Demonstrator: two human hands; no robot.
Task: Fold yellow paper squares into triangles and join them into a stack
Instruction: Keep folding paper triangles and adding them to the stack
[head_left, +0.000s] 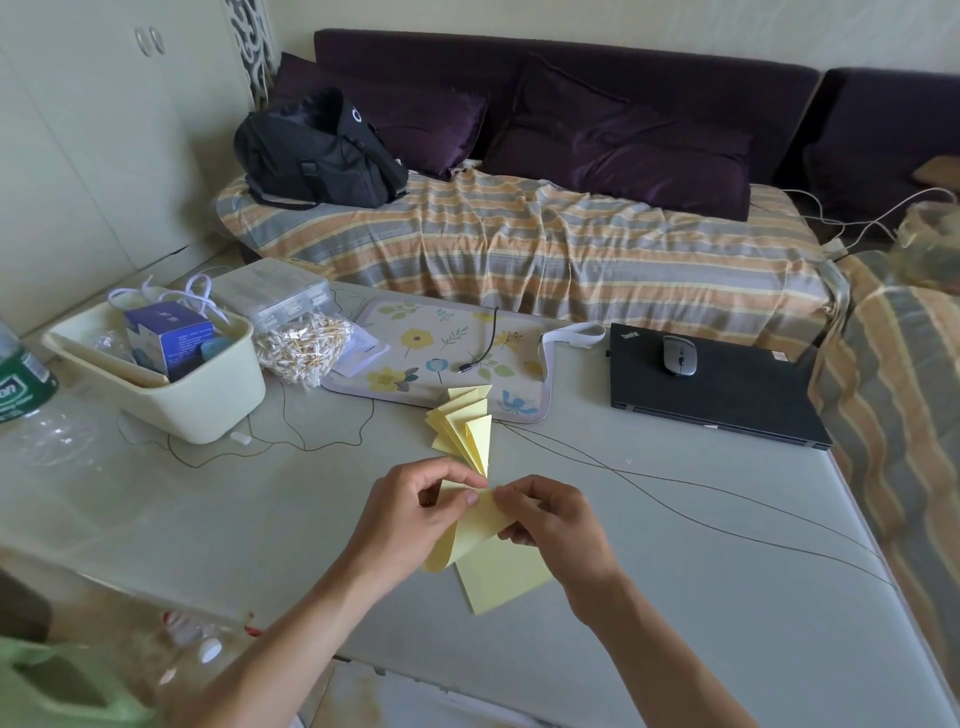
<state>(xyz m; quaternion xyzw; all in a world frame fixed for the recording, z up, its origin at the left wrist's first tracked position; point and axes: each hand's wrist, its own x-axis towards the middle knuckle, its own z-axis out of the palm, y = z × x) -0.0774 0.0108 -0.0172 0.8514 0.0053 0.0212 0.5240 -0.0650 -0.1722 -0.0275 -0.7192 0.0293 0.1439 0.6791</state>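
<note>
Left hand (415, 512) and right hand (545, 519) both pinch one yellow sheet (470, 535) above the table (675, 597), its corners brought together, apparently to set a fold. The joined stack of folded triangles (465, 428) lies just beyond. Placemat (431, 353) and laptop (717, 389) sit farther off, obstructing nothing.

closed laptop (727, 395) under mouse (679, 355), beside floral mat (415, 364).

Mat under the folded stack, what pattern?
The mat is pale with yellow and blue flowers and green leaves, grey border. Head view, the only one.
</note>
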